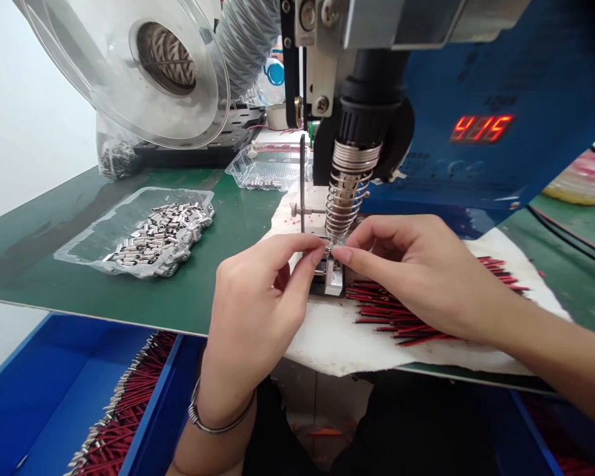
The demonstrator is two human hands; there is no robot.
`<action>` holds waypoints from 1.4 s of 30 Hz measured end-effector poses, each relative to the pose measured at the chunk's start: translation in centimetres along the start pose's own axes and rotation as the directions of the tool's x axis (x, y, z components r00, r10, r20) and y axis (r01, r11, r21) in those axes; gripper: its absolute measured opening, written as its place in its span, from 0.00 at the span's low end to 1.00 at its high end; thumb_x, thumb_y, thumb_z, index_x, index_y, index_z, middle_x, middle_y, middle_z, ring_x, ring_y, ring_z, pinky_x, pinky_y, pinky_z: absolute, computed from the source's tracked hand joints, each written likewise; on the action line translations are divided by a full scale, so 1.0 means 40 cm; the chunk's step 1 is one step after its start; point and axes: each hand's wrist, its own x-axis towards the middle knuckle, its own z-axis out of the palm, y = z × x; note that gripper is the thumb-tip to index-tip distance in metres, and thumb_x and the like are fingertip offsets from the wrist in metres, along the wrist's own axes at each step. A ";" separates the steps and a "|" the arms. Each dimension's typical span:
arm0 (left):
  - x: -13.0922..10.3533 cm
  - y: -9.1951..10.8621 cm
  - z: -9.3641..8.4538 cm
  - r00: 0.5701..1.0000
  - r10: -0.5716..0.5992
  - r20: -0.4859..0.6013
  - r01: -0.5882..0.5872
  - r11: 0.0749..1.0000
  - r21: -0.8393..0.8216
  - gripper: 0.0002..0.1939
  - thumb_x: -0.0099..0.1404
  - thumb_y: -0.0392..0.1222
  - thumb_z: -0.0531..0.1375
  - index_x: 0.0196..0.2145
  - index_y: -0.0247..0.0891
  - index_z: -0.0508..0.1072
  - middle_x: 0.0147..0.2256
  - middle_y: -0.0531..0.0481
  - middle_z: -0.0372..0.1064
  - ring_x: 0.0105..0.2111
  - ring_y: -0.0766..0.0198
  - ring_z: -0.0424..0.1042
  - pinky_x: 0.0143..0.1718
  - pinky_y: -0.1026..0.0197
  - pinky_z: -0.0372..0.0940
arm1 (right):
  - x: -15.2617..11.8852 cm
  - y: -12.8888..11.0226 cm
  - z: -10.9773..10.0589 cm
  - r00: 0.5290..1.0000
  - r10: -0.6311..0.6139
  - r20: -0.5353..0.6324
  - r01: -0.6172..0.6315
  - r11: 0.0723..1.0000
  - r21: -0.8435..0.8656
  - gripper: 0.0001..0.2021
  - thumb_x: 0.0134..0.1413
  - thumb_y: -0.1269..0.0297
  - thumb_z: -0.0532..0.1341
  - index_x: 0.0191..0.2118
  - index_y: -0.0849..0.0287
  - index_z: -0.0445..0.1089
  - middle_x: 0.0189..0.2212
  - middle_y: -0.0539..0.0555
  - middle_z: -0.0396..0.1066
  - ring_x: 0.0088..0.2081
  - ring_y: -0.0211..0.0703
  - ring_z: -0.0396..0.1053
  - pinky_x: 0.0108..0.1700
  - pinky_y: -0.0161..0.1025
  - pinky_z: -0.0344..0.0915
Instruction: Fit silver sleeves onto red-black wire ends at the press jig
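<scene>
My left hand (262, 311) is closed in a pinch just left of the small metal fixture (334, 277), beneath the spring-wrapped tip (353, 178) of the machine. From the right, my right hand (416, 271) pinches at the same spot, thumb and index finger together. What either hand holds is too small and hidden to make out. A pile of red and black wires (396, 317) lies under and beside my right hand on a white cloth (327, 344).
A clear tray of small metal cylinders (153, 238) stands on the green table (69, 192). Behind are another clear tray (272, 165) and a fume hood (129, 59). The blue machine (456, 178) shows red digits. A blue bin (44, 370) at lower left holds wires with metal ends.
</scene>
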 end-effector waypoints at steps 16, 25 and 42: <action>-0.003 0.002 -0.003 1.000 -0.024 0.010 0.024 1.000 0.010 0.04 0.72 0.37 0.66 0.42 0.43 0.82 0.33 0.64 0.80 0.25 0.77 0.69 0.33 0.71 0.65 | 0.001 -0.005 -0.011 0.999 0.024 0.023 -0.024 1.000 0.009 0.22 0.62 0.38 0.68 0.32 0.53 0.81 0.26 0.50 0.78 0.26 0.43 0.67 0.28 0.41 0.60; -0.002 0.003 -0.002 1.000 -0.025 0.007 0.025 0.999 0.022 0.04 0.72 0.38 0.66 0.42 0.44 0.83 0.33 0.63 0.81 0.24 0.76 0.69 0.33 0.70 0.66 | -0.001 0.000 -0.016 0.998 -0.065 0.015 0.065 0.997 -0.037 0.15 0.66 0.51 0.65 0.33 0.53 0.81 0.24 0.47 0.75 0.26 0.40 0.66 0.30 0.41 0.58; -0.006 0.002 -0.005 0.999 -0.046 0.006 0.046 0.998 0.042 0.05 0.73 0.40 0.66 0.42 0.46 0.84 0.33 0.58 0.82 0.25 0.70 0.71 0.34 0.65 0.72 | -0.012 -0.003 -0.030 0.986 -0.162 -0.026 0.157 0.977 -0.146 0.13 0.68 0.54 0.66 0.34 0.52 0.84 0.28 0.49 0.81 0.25 0.42 0.70 0.33 0.43 0.65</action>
